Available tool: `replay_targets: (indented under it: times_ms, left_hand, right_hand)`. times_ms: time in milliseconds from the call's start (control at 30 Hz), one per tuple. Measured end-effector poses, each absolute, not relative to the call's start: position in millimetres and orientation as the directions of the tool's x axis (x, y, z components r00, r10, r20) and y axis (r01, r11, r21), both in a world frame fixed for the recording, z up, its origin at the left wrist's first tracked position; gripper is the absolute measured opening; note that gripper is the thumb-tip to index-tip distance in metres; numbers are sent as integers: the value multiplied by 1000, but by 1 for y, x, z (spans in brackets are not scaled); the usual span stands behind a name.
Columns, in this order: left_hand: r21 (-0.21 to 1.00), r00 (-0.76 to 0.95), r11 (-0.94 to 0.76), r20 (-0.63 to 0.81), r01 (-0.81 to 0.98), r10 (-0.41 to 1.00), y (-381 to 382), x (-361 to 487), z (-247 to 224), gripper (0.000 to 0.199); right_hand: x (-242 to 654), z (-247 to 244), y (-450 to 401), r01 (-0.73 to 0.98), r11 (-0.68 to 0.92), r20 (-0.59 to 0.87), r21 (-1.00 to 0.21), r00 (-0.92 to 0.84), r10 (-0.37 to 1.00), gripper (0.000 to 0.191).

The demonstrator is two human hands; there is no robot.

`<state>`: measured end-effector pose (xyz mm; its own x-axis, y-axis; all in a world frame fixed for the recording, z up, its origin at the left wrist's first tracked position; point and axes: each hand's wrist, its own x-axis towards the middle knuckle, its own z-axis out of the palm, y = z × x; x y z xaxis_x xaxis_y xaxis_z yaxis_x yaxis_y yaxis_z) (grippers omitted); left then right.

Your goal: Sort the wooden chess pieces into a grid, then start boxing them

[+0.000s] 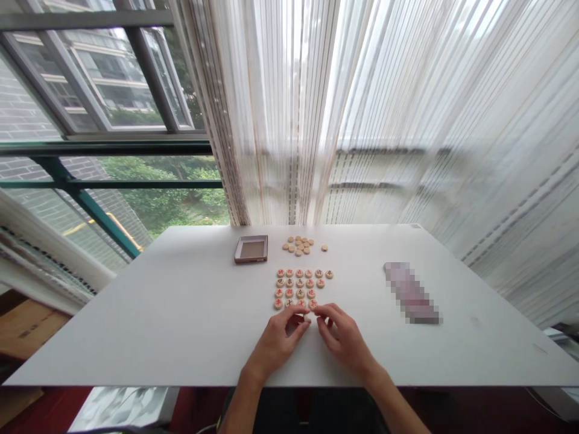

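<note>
Round wooden pieces with red or black characters (300, 283) lie in rows near the middle of the white table. My left hand (283, 333) is just in front of the nearest row, its thumb and fingers closed around a small pale wooden piece (307, 317). Beside it, my right hand (342, 333) has its thumb and forefinger apart, with the forefinger tip by a red-marked piece (313, 304) at the row's right end. Nothing shows between the right fingers. My left fingers partly cover the nearest row.
Farther back lie several wooden pieces without visible markings (298, 243), one (324, 248) apart from them. A shallow open box (251, 257) stands at the back left. A pixelated pinkish object (411, 292) lies to the right on the white table (172, 325). Curtains hang behind.
</note>
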<state>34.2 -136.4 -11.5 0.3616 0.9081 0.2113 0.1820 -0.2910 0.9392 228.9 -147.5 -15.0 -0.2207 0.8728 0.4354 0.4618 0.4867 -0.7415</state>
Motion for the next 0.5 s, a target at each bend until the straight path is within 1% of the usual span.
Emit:
replay_targets:
  times_ms: [100, 200, 300, 500]
  left_hand:
    - [952, 369, -274, 209, 135, 906, -137, 34, -11, 23]
    - [962, 373, -253, 200, 99, 906, -137, 34, -12, 25]
    - [970, 381, -232, 188, 73, 905, -137, 34, -13, 26]
    - [977, 441, -212, 176, 34, 880, -141, 35, -8, 27]
  right_hand:
    - [217, -18, -162, 370, 470, 437, -801, -175, 882, 23]
    - [216, -21, -162, 307, 463, 421, -831, -195, 886, 25]
    - [218, -25, -159, 287, 469, 419, -835, -220, 881, 27]
    - [219, -34, -158, 263, 479, 436, -837, -207, 876, 24]
